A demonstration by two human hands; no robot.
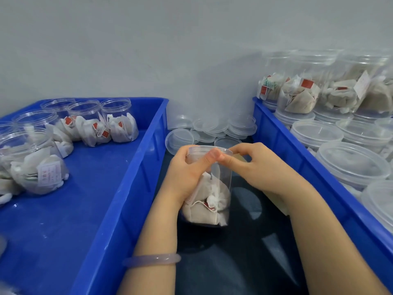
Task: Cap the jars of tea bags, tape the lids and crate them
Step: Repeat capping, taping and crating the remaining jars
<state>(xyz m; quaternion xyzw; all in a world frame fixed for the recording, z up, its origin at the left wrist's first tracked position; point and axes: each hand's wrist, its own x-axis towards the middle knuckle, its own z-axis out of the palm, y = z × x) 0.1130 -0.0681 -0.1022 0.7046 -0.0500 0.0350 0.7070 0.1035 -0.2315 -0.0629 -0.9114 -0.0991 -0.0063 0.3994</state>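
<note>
In the left blue plastic crate [136,167] stood uncapped clear plastic jars [119,122] of tea bags; between the crates, over the dark table, the left hand [187,173] gripped a clear tea-bag jar [214,201], thumb on its clear lid [204,149]; the right hand [261,167] seemingly pinched that lid's rim, though blur obscured the contact; capped jars [350,165] filled the right blue crate [287,150].

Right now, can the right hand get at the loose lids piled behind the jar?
Probably yes: the loose lids lie just beyond the jar with nothing between, but the right hand is pinching at the jar's rim and must let go first.
</note>
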